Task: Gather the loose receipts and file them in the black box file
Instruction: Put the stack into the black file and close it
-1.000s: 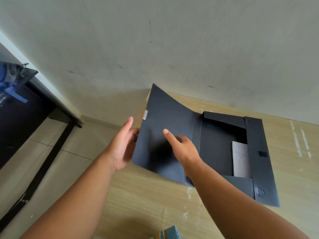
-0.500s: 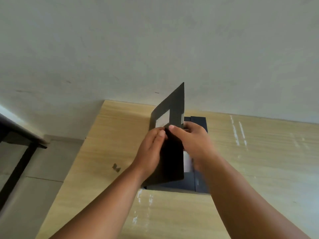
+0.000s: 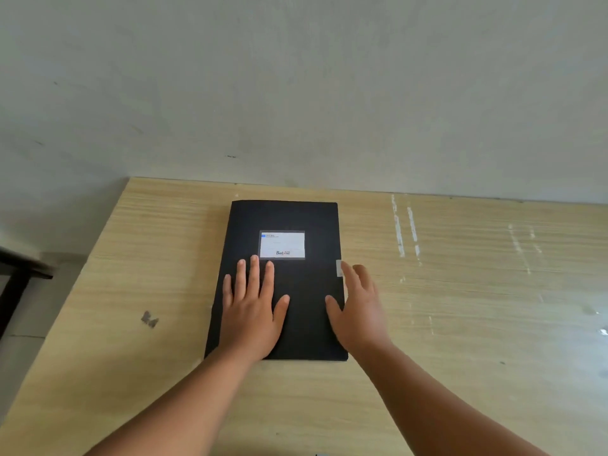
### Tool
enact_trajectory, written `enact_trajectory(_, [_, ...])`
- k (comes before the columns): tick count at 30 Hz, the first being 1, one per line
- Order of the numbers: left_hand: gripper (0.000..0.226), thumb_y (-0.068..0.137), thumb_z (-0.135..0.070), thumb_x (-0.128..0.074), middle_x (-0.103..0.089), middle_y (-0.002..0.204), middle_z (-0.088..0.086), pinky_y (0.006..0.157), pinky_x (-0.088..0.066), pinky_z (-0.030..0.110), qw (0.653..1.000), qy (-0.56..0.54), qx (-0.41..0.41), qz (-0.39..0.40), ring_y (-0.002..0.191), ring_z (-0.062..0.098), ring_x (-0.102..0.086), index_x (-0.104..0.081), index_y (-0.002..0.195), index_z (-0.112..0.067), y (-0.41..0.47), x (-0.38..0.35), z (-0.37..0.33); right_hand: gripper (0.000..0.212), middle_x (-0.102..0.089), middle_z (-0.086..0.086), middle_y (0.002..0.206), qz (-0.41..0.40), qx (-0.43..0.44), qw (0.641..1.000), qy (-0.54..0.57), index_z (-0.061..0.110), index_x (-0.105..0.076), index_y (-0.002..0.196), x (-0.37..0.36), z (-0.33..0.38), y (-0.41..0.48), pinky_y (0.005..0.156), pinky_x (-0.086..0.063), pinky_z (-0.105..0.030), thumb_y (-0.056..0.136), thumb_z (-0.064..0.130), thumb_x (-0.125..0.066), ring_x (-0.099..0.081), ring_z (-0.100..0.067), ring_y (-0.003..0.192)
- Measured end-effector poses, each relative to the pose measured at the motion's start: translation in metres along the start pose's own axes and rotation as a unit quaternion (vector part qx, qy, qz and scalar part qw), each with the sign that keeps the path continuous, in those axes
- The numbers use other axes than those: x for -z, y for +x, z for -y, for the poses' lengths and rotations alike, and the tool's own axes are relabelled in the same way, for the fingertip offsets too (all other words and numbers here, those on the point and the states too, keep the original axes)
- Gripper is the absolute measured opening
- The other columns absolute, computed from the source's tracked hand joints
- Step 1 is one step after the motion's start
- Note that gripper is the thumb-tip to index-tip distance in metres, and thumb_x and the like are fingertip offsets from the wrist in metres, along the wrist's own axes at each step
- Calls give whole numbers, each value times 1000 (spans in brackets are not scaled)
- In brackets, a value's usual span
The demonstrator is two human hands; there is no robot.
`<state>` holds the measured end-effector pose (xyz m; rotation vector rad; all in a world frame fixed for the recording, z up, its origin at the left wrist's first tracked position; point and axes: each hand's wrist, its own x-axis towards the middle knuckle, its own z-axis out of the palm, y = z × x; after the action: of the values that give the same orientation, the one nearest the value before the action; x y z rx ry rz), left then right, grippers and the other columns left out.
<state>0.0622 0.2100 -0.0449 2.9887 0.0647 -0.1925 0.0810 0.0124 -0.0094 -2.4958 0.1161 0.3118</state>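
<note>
The flat black rectangular box file lies closed on the pale wood-grain tabletop, its long sides running away from the person and its far short edge just short of the table's back edge, where the grey-white plastered wall rises. A white rectangular label in a clear sleeve sits on the upper half of the cover, with small print too fine to read.

The left hand rests palm-down on the lower left part of the cover, fingers spread flat and straight, gripping nothing — the fingertips end just below the label. The right hand is at the file's right long edge, fingers extended and loosely apart, the thumb lying over the cover and the rest of the hand over the table beside it; whether it presses the edge or only touches it I cannot tell. Its fingertips reach a small pale tab on that edge.

To the right of the file the tabletop runs wide and bare (only whitish scuff streaks mark it). To the left there is a narrower strip with a small dark smudge before the table's left edge drops to a tiled floor, where a dark furniture frame stands
</note>
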Motion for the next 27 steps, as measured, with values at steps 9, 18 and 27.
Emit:
enact_trajectory(9, [70,103,-53,-21,-25,168,15,121,-11,67,999,32,-1,-1,157,38,-16,-27,161,-15,3,-10,-2,102,11,-13,173,53,127,954,-266,4,12,161,-33,0,45,126,12,-48,93,75,-14,22,-26,157])
enact_trajectory(18, [66,99,-46,-25,-26,169,7,116,-11,73,1000,2,22,-19,158,30,-17,-34,159,-19,5,-7,-3,86,5,-18,173,48,83,971,-217,14,15,162,-38,-10,16,127,1,-45,101,66,-16,5,-31,160])
enact_trajectory(27, [69,97,-50,-28,-31,168,5,108,-23,77,999,25,-21,7,156,33,-22,-39,157,-17,1,0,-42,84,-19,-7,172,52,49,972,-225,28,21,161,-5,-57,-9,128,-13,-49,94,73,-3,-10,-28,160])
